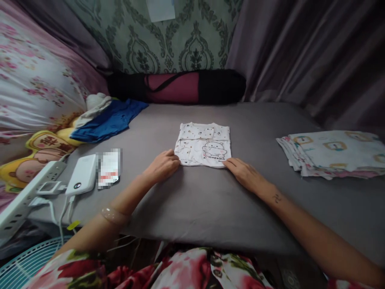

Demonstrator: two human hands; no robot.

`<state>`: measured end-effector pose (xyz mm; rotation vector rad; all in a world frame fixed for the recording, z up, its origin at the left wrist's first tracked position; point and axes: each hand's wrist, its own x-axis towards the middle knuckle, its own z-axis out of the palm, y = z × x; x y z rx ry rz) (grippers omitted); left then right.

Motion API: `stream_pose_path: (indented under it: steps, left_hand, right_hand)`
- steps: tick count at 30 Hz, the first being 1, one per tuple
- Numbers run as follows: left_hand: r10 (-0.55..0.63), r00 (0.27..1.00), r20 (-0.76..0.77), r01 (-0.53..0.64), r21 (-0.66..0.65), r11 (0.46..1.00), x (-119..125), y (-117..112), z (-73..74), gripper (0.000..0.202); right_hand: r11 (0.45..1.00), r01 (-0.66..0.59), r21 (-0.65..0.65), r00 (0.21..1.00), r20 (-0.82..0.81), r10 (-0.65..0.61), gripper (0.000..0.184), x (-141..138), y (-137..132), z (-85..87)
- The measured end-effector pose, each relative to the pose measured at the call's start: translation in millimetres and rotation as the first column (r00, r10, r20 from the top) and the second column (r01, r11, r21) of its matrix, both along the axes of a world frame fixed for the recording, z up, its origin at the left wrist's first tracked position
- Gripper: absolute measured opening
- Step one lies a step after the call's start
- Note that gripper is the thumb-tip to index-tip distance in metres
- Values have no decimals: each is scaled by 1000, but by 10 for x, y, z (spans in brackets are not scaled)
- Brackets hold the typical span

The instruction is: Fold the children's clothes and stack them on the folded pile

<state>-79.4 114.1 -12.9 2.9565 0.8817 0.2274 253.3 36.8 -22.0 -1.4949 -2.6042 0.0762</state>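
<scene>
Long bag [171,92], black at both ends, maroon between, with a black strap slanting across. Behind it, green patterned wallpaper [168,44]; high above it, white paper [161,10]. To its right, a mauve curtain [288,48]; to its left, floral cloth [33,68]. Before it, a grey sheet [258,120]. Near its left end, blue cloth [110,120] and beige cloth [93,112]. Farther left and forward of it, a yellow cushion [27,160], blurred packet [110,170], white power bank [82,174], charger [51,188], cables [61,218] and power strip [30,196]. Farthest forward of it on that side, a teal grille [33,261]. Forward and right of it, a stack of printed cloths [333,148].
</scene>
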Motion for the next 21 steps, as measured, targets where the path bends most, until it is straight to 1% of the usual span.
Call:
stream_pose_path:
  steps: [3,5,6,8,11,14,16,18,21]
  left_hand:
    - [106,994,-41,-107,-39,993,24,7,-4,28]
    - [198,980,-1,-198,-85,977,32,5,-15,25]
    - [228,973,25,-224,-108,969,35,4,-22,24]
    - [250,965,80,-237,-141,961,42,1,-37,23]
    - [242,955,170,-218,-151,964,59,-1,-62,23]
    - [197,955,221,-177,-110,978,88,-5,-74,29]
    - [167,966,199,-158,-61,986,112,-12,-57,29]
    - [162,976,144,-160,-25,987,134,-23,-18,25]
    - [157,983,97,-158,-4,987,144,-38,42,28]
  right_hand:
    - [1000,11,-27,991,-133,-14,39,28,34,-35]
    - [1000,-16,-12,972,-233,13,36,53,57,-80]
    - [1000,-27,3,962,-273,27,32,65,66,-104]
    - [999,-34,29,949,-313,42,25,86,79,-154]
    - [998,-21,63,953,-300,39,26,97,97,-213]
    - [995,4,105,966,-256,23,32,73,120,-221]
    - [991,13,134,982,-190,13,33,43,134,-192]
    - [984,20,174,993,-116,0,31,24,144,-154]
    - [969,-2,246,998,-67,19,30,46,154,-125]
